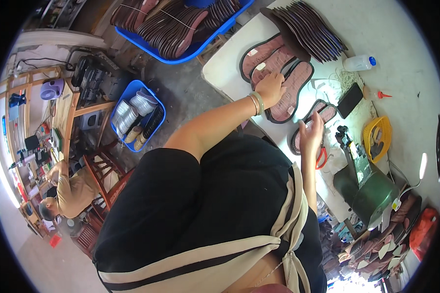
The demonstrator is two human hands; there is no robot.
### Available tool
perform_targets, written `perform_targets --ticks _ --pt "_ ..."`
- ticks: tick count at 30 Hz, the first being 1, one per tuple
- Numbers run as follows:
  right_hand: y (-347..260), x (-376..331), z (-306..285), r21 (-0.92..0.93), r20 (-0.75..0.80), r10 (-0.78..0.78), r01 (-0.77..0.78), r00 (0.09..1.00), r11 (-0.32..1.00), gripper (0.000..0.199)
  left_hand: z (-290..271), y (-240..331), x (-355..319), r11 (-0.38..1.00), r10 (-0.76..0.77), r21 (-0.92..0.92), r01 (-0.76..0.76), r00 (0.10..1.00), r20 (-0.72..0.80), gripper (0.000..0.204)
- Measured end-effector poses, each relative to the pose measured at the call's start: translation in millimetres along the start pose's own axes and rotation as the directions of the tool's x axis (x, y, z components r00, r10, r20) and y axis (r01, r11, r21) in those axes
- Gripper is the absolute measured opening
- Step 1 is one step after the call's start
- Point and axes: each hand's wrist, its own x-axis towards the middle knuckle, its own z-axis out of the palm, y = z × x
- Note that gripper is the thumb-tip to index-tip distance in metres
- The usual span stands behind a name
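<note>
Resting: the right hand [311,131] is laid flat, fingers loose, on a pink insole [322,113], nothing gripped.
Pressing: the left hand [270,88] is spread open on paired insoles [268,59].
Beyond: a dark insole stack [308,30] is fanned past the left hand.

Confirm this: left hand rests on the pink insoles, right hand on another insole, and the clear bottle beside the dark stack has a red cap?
Not quite. In the head view the bottle has a blue cap; the rest holds: left hand on the pink insoles, right hand on another insole.
</note>
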Motion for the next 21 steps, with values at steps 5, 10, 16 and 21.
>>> perform_targets --ticks 5,10,16,21 --pt "-14 38 58 0.145 0.236 0.238 -0.276 0.942 0.950 0.066 3 -9 10 1.000 0.028 0.004 -0.028 0.998 -0.047 0.014" --pt "-46 31 30 0.449 0.292 0.308 -0.414 0.905 0.792 0.068 -14 9 0 0.970 0.053 -0.235 -0.064 0.997 -0.050 0.011" --pt "-38 7 -3 0.856 0.494 0.287 -0.517 0.821 0.006 0.060 -49 50 -21 0.836 0.190 -0.521 -0.172 0.982 -0.019 0.011" --pt "-67 -7 -45 0.917 0.289 0.302 -0.353 0.908 0.184 0.036 -66 101 -7 0.863 0.232 -0.491 -0.115 0.955 0.184 0.025"
